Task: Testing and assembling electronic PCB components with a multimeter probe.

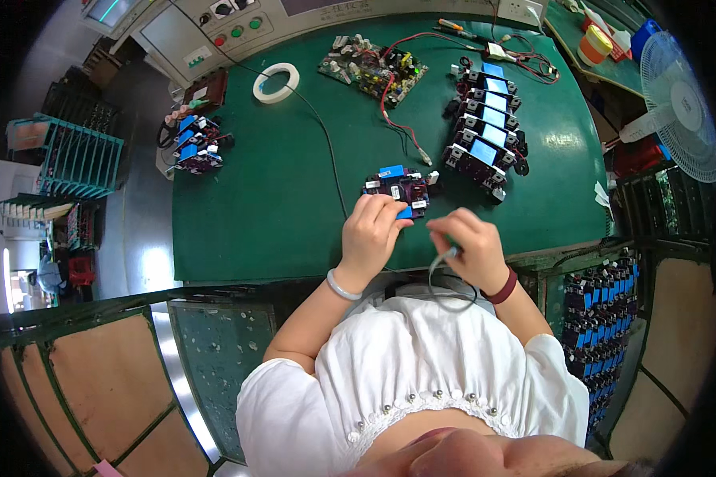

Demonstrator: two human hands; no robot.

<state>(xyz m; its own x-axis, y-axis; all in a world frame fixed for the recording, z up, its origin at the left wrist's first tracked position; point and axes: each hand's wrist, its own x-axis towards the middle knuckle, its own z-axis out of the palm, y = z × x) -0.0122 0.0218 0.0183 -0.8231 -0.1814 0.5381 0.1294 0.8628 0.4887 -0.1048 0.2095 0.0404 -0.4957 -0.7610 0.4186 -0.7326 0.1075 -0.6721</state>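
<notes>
A small dark circuit board module (410, 191) with blue and white parts lies on the green bench in front of me. My left hand (371, 230) is closed on its near left edge, fingertips against a blue part. Just right of the module, my right hand (471, 242) is closed with a thin grey cable (432, 274) in it. The cable's pale end shows by the palm, and its loop hangs down toward my lap. The fingertips are slightly blurred, apart from the module.
A row of similar modules (485, 119) stands right of centre. A larger circuit board (371, 67) with red leads and a white tape roll (276, 83) lie farther back. More modules (198, 145) sit at left. A fan (680, 103) stands at right, and a control panel (231, 36) lines the back.
</notes>
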